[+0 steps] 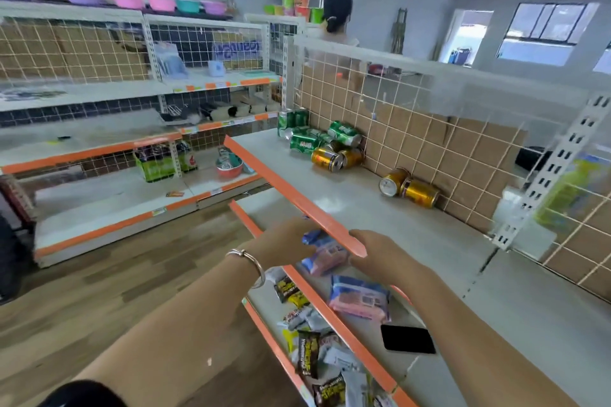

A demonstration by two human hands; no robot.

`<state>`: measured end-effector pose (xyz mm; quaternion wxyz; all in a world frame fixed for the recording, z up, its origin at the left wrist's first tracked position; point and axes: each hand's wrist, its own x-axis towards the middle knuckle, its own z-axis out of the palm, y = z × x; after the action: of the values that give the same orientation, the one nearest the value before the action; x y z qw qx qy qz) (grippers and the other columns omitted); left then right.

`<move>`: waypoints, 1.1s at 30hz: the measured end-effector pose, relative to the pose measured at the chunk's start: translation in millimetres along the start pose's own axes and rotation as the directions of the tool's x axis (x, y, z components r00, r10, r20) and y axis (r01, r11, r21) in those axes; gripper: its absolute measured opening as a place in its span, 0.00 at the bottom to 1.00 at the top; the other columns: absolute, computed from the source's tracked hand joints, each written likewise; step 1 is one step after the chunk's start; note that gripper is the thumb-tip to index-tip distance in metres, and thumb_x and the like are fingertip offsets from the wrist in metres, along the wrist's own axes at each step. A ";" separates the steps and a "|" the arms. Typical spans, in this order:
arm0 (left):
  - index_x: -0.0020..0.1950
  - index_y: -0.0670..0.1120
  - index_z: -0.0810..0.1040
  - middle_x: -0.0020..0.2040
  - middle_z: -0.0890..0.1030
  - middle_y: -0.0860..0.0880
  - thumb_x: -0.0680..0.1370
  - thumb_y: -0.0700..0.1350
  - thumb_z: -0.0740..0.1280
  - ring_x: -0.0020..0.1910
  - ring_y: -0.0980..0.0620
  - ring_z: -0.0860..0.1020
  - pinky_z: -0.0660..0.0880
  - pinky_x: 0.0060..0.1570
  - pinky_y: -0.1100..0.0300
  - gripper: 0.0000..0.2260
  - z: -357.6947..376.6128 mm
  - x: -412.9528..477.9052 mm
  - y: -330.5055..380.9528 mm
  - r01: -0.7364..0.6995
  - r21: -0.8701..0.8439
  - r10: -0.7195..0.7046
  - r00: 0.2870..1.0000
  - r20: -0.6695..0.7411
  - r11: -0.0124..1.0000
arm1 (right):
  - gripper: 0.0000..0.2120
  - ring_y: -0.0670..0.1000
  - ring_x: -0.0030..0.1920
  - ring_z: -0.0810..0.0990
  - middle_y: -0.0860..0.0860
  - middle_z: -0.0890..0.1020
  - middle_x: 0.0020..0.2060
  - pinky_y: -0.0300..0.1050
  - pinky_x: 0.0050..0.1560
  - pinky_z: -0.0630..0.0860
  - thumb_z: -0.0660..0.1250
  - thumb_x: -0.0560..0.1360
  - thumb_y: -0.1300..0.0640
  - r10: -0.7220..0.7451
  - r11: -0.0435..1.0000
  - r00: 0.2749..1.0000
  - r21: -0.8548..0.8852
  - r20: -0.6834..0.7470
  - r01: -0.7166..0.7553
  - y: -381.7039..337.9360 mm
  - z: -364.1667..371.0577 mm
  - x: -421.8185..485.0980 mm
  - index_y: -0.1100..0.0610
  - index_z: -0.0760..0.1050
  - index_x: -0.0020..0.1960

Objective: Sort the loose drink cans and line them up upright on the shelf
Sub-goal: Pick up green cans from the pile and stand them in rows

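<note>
Cans lie loose at the far back of the upper shelf point(413, 241), against its wire grid point(429, 149). The green cans point(307, 139) are heaped on their sides, with two or so upright in the corner behind them. One pair of gold cans point(337, 158) lies just beside the heap. A second gold pair point(410, 188) lies apart to the right. Labels are too blurred to read.

Well apart from them, at the shelf's near end, the left hand point(281, 241) grips a blue-and-pink wipes pack point(325, 256) on the tier below. The orange shelf edge point(297, 195) partly hides the pack. The right hand point(373, 251) is at the pack's other end with its fingertips hidden, so I cannot tell its grasp.

A second pack point(360, 297), a black phone point(407, 339) and snack packets point(307, 353) lie nearer.
</note>
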<state>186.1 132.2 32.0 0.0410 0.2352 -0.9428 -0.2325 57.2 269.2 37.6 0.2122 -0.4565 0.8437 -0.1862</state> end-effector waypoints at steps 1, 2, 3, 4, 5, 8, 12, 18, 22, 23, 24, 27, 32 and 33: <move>0.68 0.48 0.72 0.67 0.73 0.47 0.78 0.42 0.63 0.63 0.47 0.72 0.68 0.60 0.59 0.18 -1.1 8.0 -6.7 0.001 -0.007 -0.001 1.000 0.000 1.000 | 0.12 0.37 0.37 0.74 0.39 0.75 0.36 0.28 0.33 0.63 0.69 0.67 0.56 -0.004 1.000 1.000 -0.012 0.004 0.004 -1.6 1.3 12.5 0.39 0.71 0.37; 0.68 0.49 0.71 0.67 0.73 0.48 0.78 0.42 0.63 0.64 0.48 0.72 0.67 0.61 0.60 0.18 -1.0 17.5 -14.3 0.003 -0.020 -0.003 1.000 0.001 1.000 | 0.12 0.40 0.39 0.76 0.42 0.77 0.39 0.29 0.33 0.64 0.68 0.68 0.58 -0.010 0.999 1.000 -0.031 0.003 0.010 -1.7 3.0 26.4 0.40 0.72 0.39; 0.69 0.49 0.70 0.68 0.72 0.49 0.78 0.42 0.63 0.66 0.48 0.71 0.67 0.62 0.60 0.19 -1.0 26.1 -20.4 0.002 -0.031 -0.002 1.000 0.001 1.000 | 0.12 0.45 0.43 0.79 0.45 0.79 0.43 0.32 0.35 0.66 0.67 0.69 0.60 -0.018 0.999 1.000 -0.051 0.003 0.018 -1.7 4.7 40.1 0.41 0.73 0.43; 0.70 0.49 0.69 0.70 0.71 0.50 0.77 0.42 0.63 0.67 0.49 0.70 0.66 0.64 0.60 0.21 0.2 37.0 -28.1 0.009 -0.041 -0.009 1.000 0.006 0.999 | 0.14 0.50 0.49 0.79 0.49 0.80 0.49 0.35 0.39 0.69 0.65 0.71 0.61 -0.023 0.997 1.000 -0.078 0.010 0.023 -1.8 5.4 53.8 0.43 0.75 0.49; 0.71 0.49 0.68 0.70 0.70 0.50 0.77 0.43 0.64 0.68 0.50 0.69 0.65 0.66 0.60 0.22 0.5 48.1 -35.0 0.018 -0.055 -0.017 1.000 0.011 0.998 | 0.15 0.53 0.55 0.78 0.52 0.80 0.55 0.40 0.46 0.72 0.64 0.72 0.62 -0.024 0.995 1.000 -0.097 0.013 0.025 -1.7 5.4 68.3 0.48 0.76 0.56; 0.72 0.49 0.67 0.72 0.68 0.51 0.77 0.43 0.64 0.69 0.51 0.67 0.64 0.67 0.61 0.23 -1.7 87.4 -55.5 0.058 -0.073 -0.057 0.998 0.015 0.996 | 0.22 0.55 0.68 0.70 0.55 0.71 0.69 0.46 0.67 0.66 0.63 0.76 0.59 -0.035 0.988 0.999 -0.147 0.014 0.037 2.7 -0.7 114.2 0.58 0.68 0.70; 0.72 0.48 0.66 0.72 0.67 0.48 0.78 0.45 0.64 0.71 0.51 0.65 0.60 0.69 0.60 0.22 -14.6 149.2 -82.0 0.064 -0.028 -0.063 0.998 0.011 0.998 | 0.29 0.50 0.74 0.60 0.50 0.61 0.75 0.43 0.72 0.57 0.62 0.78 0.53 -0.077 0.983 0.997 -0.168 0.019 0.079 10.3 -15.9 193.2 0.54 0.57 0.76; 0.71 0.49 0.67 0.72 0.67 0.50 0.79 0.46 0.63 0.70 0.52 0.65 0.60 0.67 0.61 0.20 -38.7 230.0 -124.8 0.136 -0.089 -0.138 0.990 -0.021 0.987 | 0.28 0.52 0.72 0.64 0.50 0.63 0.74 0.43 0.68 0.62 0.62 0.78 0.51 -0.130 0.978 0.991 -0.161 0.001 0.129 9.5 -35.8 295.1 0.52 0.58 0.76; 0.69 0.50 0.69 0.70 0.69 0.49 0.78 0.46 0.63 0.68 0.51 0.67 0.63 0.65 0.59 0.19 -44.5 270.0 -146.9 0.167 -0.164 -0.177 0.983 -0.049 0.972 | 0.28 0.52 0.72 0.64 0.50 0.64 0.73 0.43 0.67 0.63 0.62 0.78 0.53 -0.137 0.978 0.990 -0.154 0.021 0.139 6.4 -38.8 337.6 0.53 0.59 0.75; 0.69 0.50 0.69 0.69 0.69 0.49 0.78 0.46 0.64 0.68 0.51 0.67 0.63 0.65 0.59 0.19 -45.4 280.1 -152.7 0.168 -0.169 -0.179 0.983 -0.048 0.971 | 0.28 0.52 0.71 0.64 0.50 0.65 0.73 0.43 0.66 0.64 0.62 0.78 0.53 -0.132 0.979 0.991 -0.150 0.029 0.135 5.8 -38.7 347.4 0.53 0.60 0.75; 0.70 0.49 0.69 0.69 0.69 0.49 0.78 0.45 0.64 0.68 0.51 0.67 0.63 0.65 0.59 0.20 -46.8 291.0 -159.0 0.170 -0.181 -0.182 0.982 -0.052 0.969 | 0.27 0.52 0.71 0.65 0.51 0.66 0.72 0.43 0.65 0.65 0.62 0.78 0.53 -0.126 0.982 0.992 -0.138 0.027 0.129 4.2 -39.7 357.8 0.54 0.61 0.75; 0.70 0.48 0.68 0.69 0.70 0.48 0.77 0.44 0.64 0.66 0.50 0.69 0.65 0.62 0.60 0.20 -54.1 327.4 -178.9 0.173 -0.247 -0.203 0.974 -0.100 0.953 | 0.22 0.54 0.66 0.70 0.54 0.70 0.68 0.44 0.62 0.69 0.61 0.77 0.57 -0.111 0.991 0.994 -0.072 -0.020 0.109 -2.6 -44.9 391.6 0.57 0.66 0.71; 0.68 0.46 0.70 0.67 0.71 0.47 0.76 0.41 0.65 0.62 0.48 0.73 0.67 0.57 0.62 0.20 -79.7 393.1 -220.5 0.142 -0.335 -0.214 0.959 -0.189 0.931 | 0.26 0.52 0.71 0.65 0.51 0.66 0.73 0.43 0.67 0.63 0.62 0.77 0.58 -0.089 0.996 0.990 -0.032 -0.111 0.086 -20.7 -59.1 466.7 0.54 0.62 0.74; 0.68 0.45 0.71 0.67 0.72 0.46 0.76 0.41 0.65 0.61 0.48 0.73 0.68 0.57 0.61 0.20 -87.0 406.8 -229.8 0.142 -0.363 -0.228 0.952 -0.206 0.921 | 0.25 0.52 0.72 0.64 0.52 0.65 0.73 0.43 0.68 0.63 0.62 0.78 0.57 -0.072 0.997 0.990 -0.025 -0.125 0.070 -25.8 -62.0 483.0 0.55 0.63 0.74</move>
<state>-60.5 -272.0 -9.0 0.1747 0.3399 -0.8488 -0.3655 -195.9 -146.8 11.9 0.1474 -0.4758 0.8404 -0.2134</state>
